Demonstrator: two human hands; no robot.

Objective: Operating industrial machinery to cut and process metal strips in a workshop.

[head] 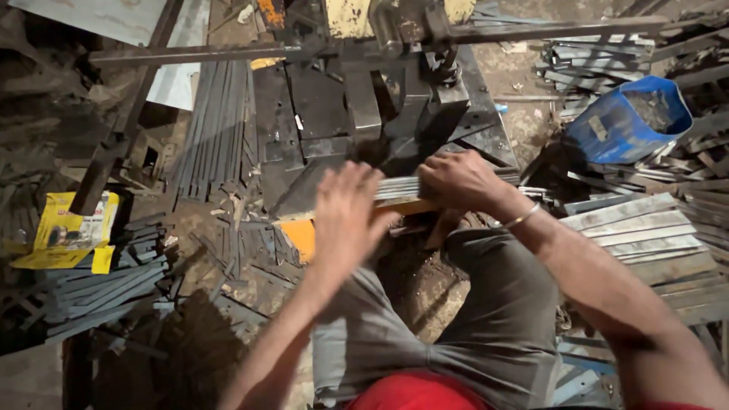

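Both hands hold 1 bundle of metal strips (396,187) at the press machine (395,99): right hand (459,180) gripping it, left hand (345,220) flat against its end. Cut strips (645,228) lie stacked beside; more (213,129) wait.

The floor (425,292) is dark and dirty. Piles of flat metal strips (645,231) lie around. A blue bucket (619,121) stands near.

Two hands, one blue bucket (626,121), one yellow packet (68,231), and metal strips (645,228) too many to count.
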